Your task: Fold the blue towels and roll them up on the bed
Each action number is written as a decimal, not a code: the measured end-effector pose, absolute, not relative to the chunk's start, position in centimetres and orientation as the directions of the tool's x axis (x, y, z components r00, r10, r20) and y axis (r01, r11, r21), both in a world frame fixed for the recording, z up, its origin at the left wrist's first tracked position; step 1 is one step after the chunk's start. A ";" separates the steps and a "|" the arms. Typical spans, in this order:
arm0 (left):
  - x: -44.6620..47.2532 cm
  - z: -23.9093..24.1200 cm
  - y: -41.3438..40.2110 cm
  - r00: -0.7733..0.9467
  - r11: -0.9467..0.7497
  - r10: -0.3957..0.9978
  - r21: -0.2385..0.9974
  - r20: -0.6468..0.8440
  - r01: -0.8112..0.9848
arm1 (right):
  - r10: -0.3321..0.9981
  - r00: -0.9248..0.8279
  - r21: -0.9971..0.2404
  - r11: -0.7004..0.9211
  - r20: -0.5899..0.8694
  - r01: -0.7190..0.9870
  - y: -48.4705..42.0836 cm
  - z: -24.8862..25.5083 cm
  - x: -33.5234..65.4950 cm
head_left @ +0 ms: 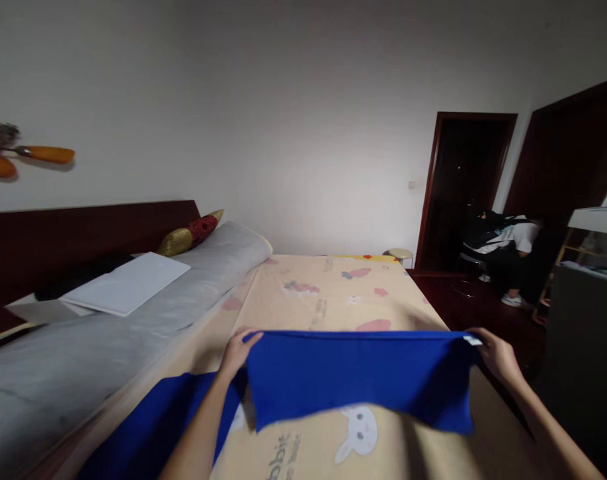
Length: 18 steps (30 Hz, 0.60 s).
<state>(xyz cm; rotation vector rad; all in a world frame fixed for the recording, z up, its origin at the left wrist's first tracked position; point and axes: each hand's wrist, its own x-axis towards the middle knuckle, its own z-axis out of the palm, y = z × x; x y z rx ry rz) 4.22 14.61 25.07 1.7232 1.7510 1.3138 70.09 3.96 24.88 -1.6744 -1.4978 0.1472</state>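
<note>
A blue cloth (358, 377) is stretched flat between my two hands above a bed with a cream cartoon-print sheet (333, 293). My left hand (238, 353) pinches the cloth's upper left corner. Its upper right corner, where a small white tag shows, is pinched by my right hand (496, 353). Part of the same blue cloth lies on the sheet by my left forearm (153, 427). A white rabbit print (358, 433) shows on the sheet under the hanging edge.
A long grey bolster (108, 340) runs along the dark headboard (83, 233), with a white laptop (128, 283) and a gold-red cushion (190, 233) on it. A small stool (400, 253), a dark doorway (463, 187), a person bent over (503, 247) and a grey cabinet (583, 333) are at the right.
</note>
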 end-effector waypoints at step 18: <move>1.1 6.4 2.7 -0.276 0.117 0.950 0.656 0.145 0.746 | 0.923 0.301 -0.801 0.014 0.241 0.599 -0.8 4.0 69.1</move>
